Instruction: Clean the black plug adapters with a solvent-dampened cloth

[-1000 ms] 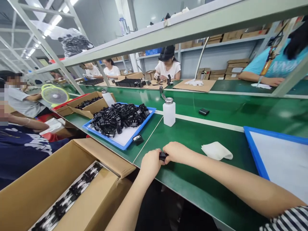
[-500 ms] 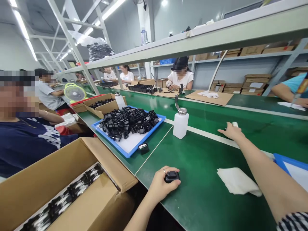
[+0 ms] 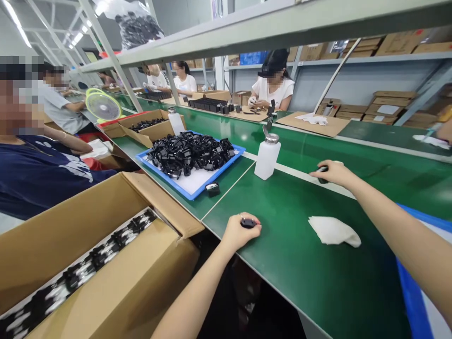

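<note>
My left hand (image 3: 240, 231) is closed around a small black plug adapter (image 3: 248, 222) with its pins up, at the near edge of the green bench. Further off on the right, my right hand (image 3: 332, 173) grips another small black piece (image 3: 322, 174). A folded white cloth (image 3: 334, 230) lies between my forearms. Left of my right hand stands a white bottle (image 3: 267, 157) with its metal lid raised. A single black adapter (image 3: 212, 189) rests beside a blue-rimmed tray (image 3: 192, 194) heaped with black adapters.
An open cardboard box (image 3: 141, 254) with packed black parts stands at the left. Another blue-rimmed tray (image 3: 406, 282) is at the right edge. A shelf (image 3: 247, 30) crosses above the bench. A person sits at the left; others work across the bench.
The view has tilted down. A black piece now shows in my right hand, where a small white item showed before. My left hand still holds the adapter, now turned differently.
</note>
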Demonstrator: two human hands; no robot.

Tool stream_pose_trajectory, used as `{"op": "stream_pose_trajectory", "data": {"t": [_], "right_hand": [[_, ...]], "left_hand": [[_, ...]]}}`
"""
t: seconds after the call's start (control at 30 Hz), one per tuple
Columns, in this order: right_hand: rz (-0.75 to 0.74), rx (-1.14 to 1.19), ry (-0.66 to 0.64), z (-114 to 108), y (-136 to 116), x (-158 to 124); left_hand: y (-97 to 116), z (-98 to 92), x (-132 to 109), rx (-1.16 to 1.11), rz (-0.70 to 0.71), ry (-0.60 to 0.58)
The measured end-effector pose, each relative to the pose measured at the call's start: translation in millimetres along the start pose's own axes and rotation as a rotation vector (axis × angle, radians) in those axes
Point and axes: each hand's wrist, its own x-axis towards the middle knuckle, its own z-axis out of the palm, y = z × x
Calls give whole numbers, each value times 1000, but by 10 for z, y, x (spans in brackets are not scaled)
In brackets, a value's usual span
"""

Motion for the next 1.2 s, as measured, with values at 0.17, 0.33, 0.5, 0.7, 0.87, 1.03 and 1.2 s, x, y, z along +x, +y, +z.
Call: {"op": "stream_pose_trajectory", "data": {"t": [0.17,0.33,0.5,0.7,0.87,1.03,1.2], "right_hand": [[-90,257,-286,207,-699,-628],[-296,94,-403,383,-1058,-1215],[-466,215,-324,257,-1194,-1224],[-677,217,-352,334,-1536,-1162],[-608,133,-157,-4,-1452,-1102],[-260,-116,-56,-813,-672,-1277],[359,-250,-17,-1169,449,-1809]], "left_hand": [[-44,-4,-55,122,13,21],[-108,-106,-131,261,20,-78],[-153,-121,-198,353,123,-17],[-200,-106,-212,393,160,-15],[-261,-150,-152,397,178,-34],[-201,-97,-123,505,147,-79],[-21,150,-183,479,125,-142]]}}
